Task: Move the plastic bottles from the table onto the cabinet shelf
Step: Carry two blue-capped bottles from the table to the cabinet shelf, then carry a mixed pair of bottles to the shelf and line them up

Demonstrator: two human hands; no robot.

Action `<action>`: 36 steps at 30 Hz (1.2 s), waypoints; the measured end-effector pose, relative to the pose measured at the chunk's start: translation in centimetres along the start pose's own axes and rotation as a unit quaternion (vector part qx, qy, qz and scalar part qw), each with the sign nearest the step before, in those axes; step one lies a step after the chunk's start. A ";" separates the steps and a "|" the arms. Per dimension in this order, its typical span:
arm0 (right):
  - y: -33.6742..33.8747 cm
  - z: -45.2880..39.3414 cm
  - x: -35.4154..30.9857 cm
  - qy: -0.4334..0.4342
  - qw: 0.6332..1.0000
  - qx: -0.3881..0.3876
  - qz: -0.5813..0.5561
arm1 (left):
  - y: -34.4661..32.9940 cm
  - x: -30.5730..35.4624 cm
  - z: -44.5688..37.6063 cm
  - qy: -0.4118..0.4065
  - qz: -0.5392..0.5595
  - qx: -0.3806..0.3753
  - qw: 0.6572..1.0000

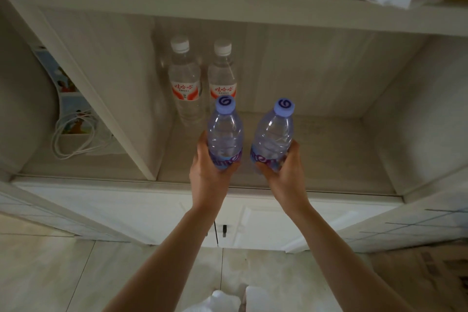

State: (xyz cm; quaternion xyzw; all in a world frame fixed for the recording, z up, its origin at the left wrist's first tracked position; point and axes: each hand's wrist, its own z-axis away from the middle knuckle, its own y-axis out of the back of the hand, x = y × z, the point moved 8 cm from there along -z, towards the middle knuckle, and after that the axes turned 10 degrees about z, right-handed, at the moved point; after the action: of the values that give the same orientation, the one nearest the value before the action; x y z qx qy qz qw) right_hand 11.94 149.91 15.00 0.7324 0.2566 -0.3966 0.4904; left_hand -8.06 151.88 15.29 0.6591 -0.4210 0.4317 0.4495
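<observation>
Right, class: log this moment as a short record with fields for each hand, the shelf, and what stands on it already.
left hand: left hand, grip closed on left blue-capped bottle
right hand: right hand, grip closed on right blue-capped bottle
shelf: cabinet shelf, open at front
already on shelf: two white-capped bottles, upright, side by side at back

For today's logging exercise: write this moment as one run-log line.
left hand: holds blue-cap bottle | right hand: holds second blue-cap bottle | shelf: two white-cap bottles at back
</observation>
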 end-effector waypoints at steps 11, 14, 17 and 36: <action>1.8 -6.4 1.8 0.006 0.999 -0.001 0.045 | -8.0 1.1 -3.9 0.025 0.051 -0.032 0.998; 2.0 -7.4 2.4 -0.003 0.999 0.000 0.033 | -9.5 0.9 -5.1 0.034 0.066 -0.039 0.997; 1.9 -8.2 2.6 -0.008 0.998 -0.026 0.056 | -10.6 0.8 -5.9 0.034 0.061 -0.033 0.997; 2.0 -10.9 3.7 -0.065 0.998 -0.023 -0.010 | -11.2 0.0 -6.4 0.091 0.050 -0.034 0.994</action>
State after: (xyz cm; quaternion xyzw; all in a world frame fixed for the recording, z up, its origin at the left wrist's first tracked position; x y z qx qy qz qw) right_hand 19.07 159.19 15.20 0.6914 0.2404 -0.4417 0.5187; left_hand 1.31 160.69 14.13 0.5795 -0.4249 0.4975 0.4860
